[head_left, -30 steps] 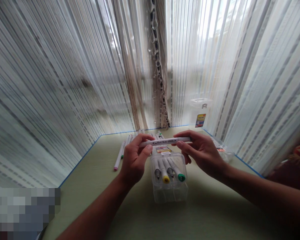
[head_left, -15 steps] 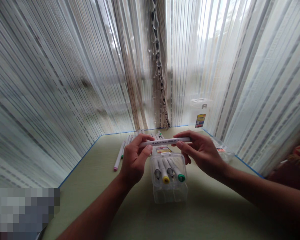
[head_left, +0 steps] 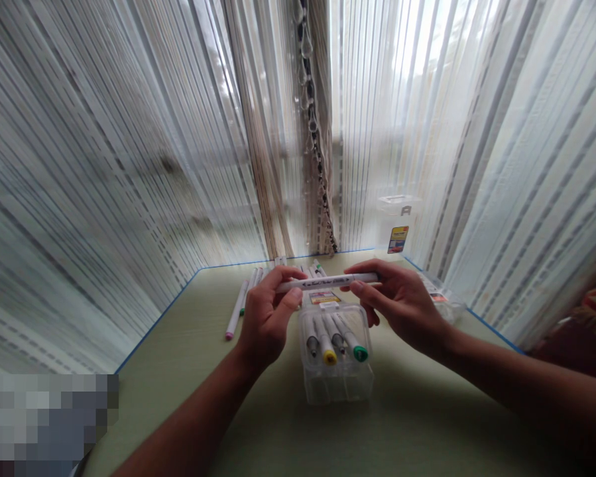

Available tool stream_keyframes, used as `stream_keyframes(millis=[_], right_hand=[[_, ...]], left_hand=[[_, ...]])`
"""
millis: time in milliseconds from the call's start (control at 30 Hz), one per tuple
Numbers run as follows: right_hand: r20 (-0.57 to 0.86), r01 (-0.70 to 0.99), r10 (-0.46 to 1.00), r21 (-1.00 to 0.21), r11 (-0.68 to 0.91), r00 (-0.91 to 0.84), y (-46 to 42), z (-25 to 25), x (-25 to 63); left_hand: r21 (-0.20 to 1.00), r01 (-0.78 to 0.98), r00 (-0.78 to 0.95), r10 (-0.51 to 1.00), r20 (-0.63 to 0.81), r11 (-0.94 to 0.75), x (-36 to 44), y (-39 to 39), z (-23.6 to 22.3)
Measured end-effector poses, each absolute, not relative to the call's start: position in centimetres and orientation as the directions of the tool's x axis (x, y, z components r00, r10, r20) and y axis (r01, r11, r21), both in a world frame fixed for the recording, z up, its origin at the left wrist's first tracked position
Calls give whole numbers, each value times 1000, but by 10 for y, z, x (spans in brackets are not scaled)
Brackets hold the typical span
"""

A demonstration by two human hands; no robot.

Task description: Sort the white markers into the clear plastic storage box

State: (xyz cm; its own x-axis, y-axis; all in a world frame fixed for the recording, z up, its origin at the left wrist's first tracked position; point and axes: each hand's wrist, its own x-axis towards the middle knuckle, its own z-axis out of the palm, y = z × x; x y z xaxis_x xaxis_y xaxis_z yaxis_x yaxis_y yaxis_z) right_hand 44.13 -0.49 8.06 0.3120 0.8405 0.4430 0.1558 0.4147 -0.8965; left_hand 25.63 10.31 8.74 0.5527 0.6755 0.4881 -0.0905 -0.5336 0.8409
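Observation:
Between my two hands a white marker with dark printing lies level, above the far end of a clear plastic case. Its left end is pinched by my left hand, thumb toward me. My right hand grips the other end, fingers closed round it. Below, the clear case holds several white markers. Among them are a yellow-ended marker, a green-ended marker and a grey-tipped marker. The tips of the held marker are partly hidden by my fingers.
A pink-ended marker lies left of my left hand, with several more behind. A clear lid-like box with a yellow label stands at the back right. Another clear plastic piece lies behind my right wrist. String curtains hang beyond the pale green table.

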Motion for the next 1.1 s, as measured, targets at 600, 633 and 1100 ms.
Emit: stream_keyframes(millis=[600,633,1100], right_hand=[[446,166,838,-895,414,314,-5,81,441],[446,166,838,-895,414,314,-5,82,441],[445,161,838,-895,415,316,-4,80,442]], left_hand=[[830,-86,563,660,497,-551,256,104,87],[830,-85,565,660,495,-551,256,104,87],[840,-89,548,678,490,-535,256,102,88]])
